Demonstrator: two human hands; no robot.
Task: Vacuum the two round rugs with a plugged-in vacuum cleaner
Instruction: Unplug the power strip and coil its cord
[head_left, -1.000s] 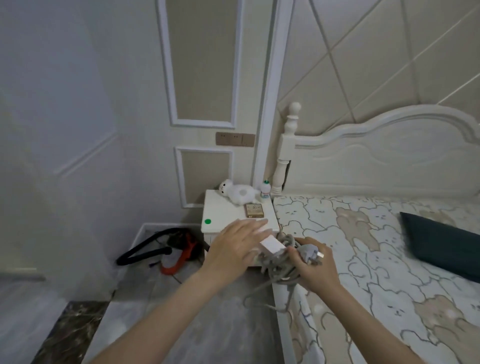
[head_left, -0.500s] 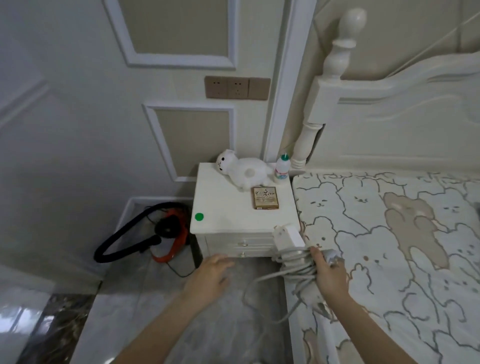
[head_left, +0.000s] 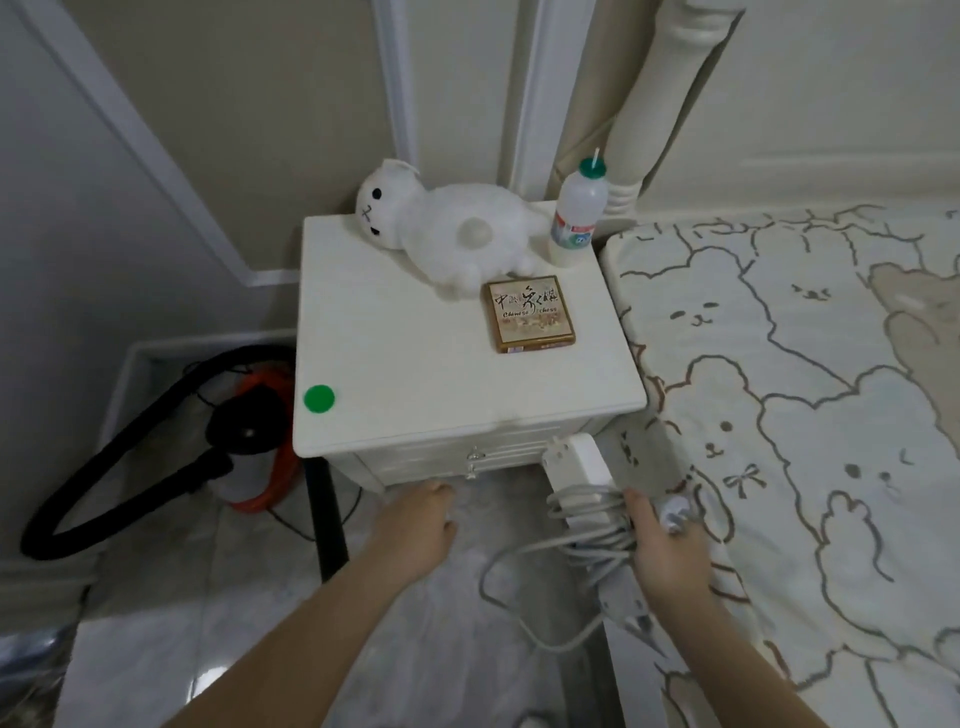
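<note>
My right hand (head_left: 667, 551) grips a white power strip (head_left: 579, 467) with its grey cord (head_left: 587, 540) wound around it; the plug (head_left: 675, 512) sticks out by my fingers, and a loose loop of cord hangs below. My left hand (head_left: 415, 525) reaches under the front edge of the white nightstand (head_left: 415, 374), fingers curled at the drawer front; they are partly hidden. The orange and black vacuum cleaner (head_left: 254, 447) stands on the floor left of the nightstand, its black hose (head_left: 104, 467) looping out to the left. No round rug is in view.
On the nightstand lie a white plush toy (head_left: 441, 228), a small white bottle (head_left: 579, 213), a brown Chinese chess box (head_left: 530, 314) and a green dot sticker (head_left: 319, 399). The bed (head_left: 805, 415) with bear-print sheet fills the right. A black vacuum tube (head_left: 327, 519) leans by the nightstand. Marble floor lies below.
The view has dropped and moved close to the nightstand. My left hand came off the power strip and went down to the drawer front. My right hand kept hold of the strip.
</note>
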